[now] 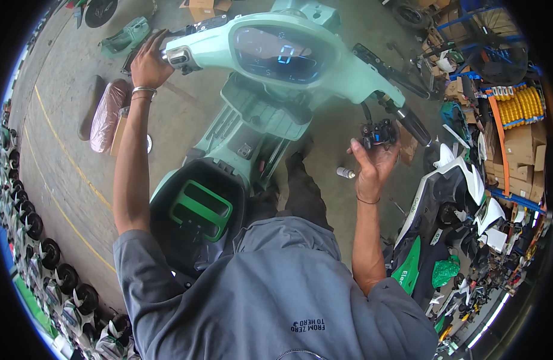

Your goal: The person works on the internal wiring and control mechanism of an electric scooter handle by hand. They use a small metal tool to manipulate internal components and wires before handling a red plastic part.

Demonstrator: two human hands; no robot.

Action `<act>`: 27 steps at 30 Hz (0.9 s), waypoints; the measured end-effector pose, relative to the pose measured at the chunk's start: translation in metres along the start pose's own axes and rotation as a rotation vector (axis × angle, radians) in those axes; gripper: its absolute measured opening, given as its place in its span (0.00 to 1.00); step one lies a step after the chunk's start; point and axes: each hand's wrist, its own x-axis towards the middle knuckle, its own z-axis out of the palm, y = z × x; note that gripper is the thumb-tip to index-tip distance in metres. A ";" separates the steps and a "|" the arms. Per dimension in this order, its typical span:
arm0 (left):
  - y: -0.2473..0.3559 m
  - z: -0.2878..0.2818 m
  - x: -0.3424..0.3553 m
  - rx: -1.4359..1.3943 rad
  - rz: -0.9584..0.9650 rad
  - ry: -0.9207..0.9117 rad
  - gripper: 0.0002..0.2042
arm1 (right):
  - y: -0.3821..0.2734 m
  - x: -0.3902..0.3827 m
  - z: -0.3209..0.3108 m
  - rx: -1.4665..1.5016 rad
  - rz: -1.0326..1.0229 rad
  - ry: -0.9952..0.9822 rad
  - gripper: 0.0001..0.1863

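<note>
A mint-green scooter's handlebar cover (pixel 210 45) spans the top of the view, with a lit display (pixel 282 55) in its middle. My left hand (pixel 151 65) is closed around the left handlebar grip, beside the left switch cluster (pixel 181 58). Below the right end of the bar, my right hand (pixel 375 159) holds a black handlebar switch housing (pixel 378 133) with a small blue part in it. A dark cable links it up to the bar. The black right grip (pixel 413 125) is bare, apart from my hand.
The scooter's open seat compartment (pixel 162 210) holds a green frame (pixel 203 209). A small white bottle (pixel 346 173) lies on the floor near my right hand. Another scooter (pixel 435 198) stands at right, near loaded shelves. A pink wrapped seat (pixel 108 120) lies at left.
</note>
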 end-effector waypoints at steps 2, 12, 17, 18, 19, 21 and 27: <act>0.001 0.004 -0.001 0.009 0.024 0.071 0.28 | 0.013 -0.005 0.003 0.015 0.001 -0.013 0.43; -0.001 -0.002 -0.011 0.071 -0.014 0.047 0.22 | 0.072 -0.019 0.007 -0.003 0.134 0.056 0.38; 0.001 -0.009 -0.013 0.120 -0.072 0.010 0.25 | 0.150 -0.024 -0.022 -0.073 0.478 0.008 0.31; -0.002 0.003 -0.016 0.132 -0.042 0.054 0.26 | 0.175 -0.026 -0.029 -0.150 0.577 -0.058 0.28; -0.007 0.008 -0.016 0.151 -0.032 0.082 0.26 | 0.197 -0.029 -0.033 -0.216 0.704 -0.138 0.25; -0.023 0.008 -0.024 0.255 -0.094 0.059 0.26 | 0.237 -0.038 -0.032 -0.245 0.821 -0.225 0.25; -0.005 0.012 -0.013 0.100 0.000 0.144 0.21 | 0.383 -0.074 -0.017 -0.599 1.052 -0.538 0.33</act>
